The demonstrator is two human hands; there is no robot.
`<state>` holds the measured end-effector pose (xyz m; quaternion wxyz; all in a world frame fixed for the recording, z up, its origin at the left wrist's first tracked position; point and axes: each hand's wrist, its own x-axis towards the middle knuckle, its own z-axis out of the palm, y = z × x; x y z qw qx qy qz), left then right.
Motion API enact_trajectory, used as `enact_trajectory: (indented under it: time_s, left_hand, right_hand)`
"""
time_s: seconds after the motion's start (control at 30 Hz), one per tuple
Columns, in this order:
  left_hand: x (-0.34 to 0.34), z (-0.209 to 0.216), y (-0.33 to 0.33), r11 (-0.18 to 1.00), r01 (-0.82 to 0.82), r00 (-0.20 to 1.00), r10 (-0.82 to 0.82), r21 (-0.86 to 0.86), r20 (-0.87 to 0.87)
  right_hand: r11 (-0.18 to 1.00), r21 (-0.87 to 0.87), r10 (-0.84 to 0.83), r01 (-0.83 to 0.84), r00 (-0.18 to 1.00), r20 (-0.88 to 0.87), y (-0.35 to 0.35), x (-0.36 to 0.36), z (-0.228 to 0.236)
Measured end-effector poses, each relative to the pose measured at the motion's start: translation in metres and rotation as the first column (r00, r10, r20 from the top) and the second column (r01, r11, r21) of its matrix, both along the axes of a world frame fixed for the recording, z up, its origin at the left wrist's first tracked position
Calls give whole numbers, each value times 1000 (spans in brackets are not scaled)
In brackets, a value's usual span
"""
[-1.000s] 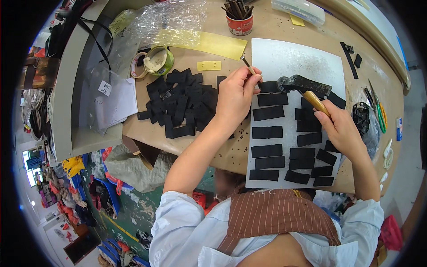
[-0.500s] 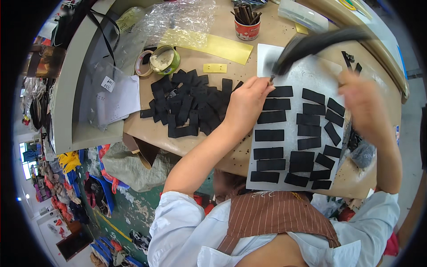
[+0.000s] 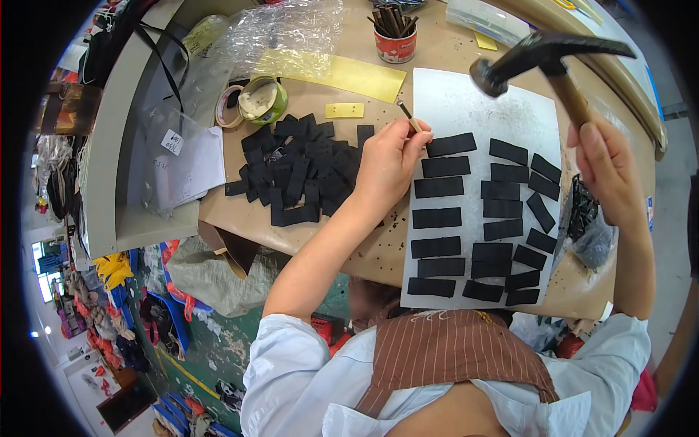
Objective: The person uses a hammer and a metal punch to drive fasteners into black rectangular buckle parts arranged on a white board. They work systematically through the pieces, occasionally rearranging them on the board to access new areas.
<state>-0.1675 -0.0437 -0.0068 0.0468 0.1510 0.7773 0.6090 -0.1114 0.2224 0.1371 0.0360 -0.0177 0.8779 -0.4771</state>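
Note:
Closed fingers of my left hand [image 3: 388, 162] grip a slim metal punch [image 3: 405, 110], its top end sticking up beyond them. That hand rests at the left edge of a white board [image 3: 535, 109], beside the topmost strip [image 3: 451, 145] of the left row. My right hand [image 3: 610, 166] is wrapped round the wooden handle of a hammer [image 3: 545, 52], whose dark head hangs above the board, up and to the right of the punch. Small black rectangular pieces [image 3: 502, 191] lie in three rough columns on the board. My left fingers hide the lower end of the punch.
Left of the board lies a heap of black pieces [image 3: 302, 164]. Beyond it stand an open green tin [image 3: 273, 109], a tape roll [image 3: 228, 106] and a red-and-white can [image 3: 395, 48] of dark sticks. Yellow sheets [image 3: 371, 81] and clear plastic wrap [image 3: 291, 33] cover the back.
The hammer, blurred and close to the punch before, is now higher and farther right of it. My left hand has shifted slightly left with the punch, which shows more clearly.

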Motion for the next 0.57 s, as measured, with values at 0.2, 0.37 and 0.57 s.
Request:
enact_trajectory:
  time_s: [0.2, 0.37, 0.57]
  left_hand:
    - [0, 1, -1, 994, -13, 994, 2, -106, -109]
    - [7, 3, 2, 970, -68, 905, -39, -233, -423]
    - [5, -3, 7, 963, -156, 983, 129, -219, -134]
  right_hand:
    - [992, -67, -116, 106, 976, -182, 4, -13, 46]
    - [987, 149, 97, -55, 951, -292, -9, -14, 26]
    - [994, -22, 111, -108, 979, 169, -17, -1, 21]
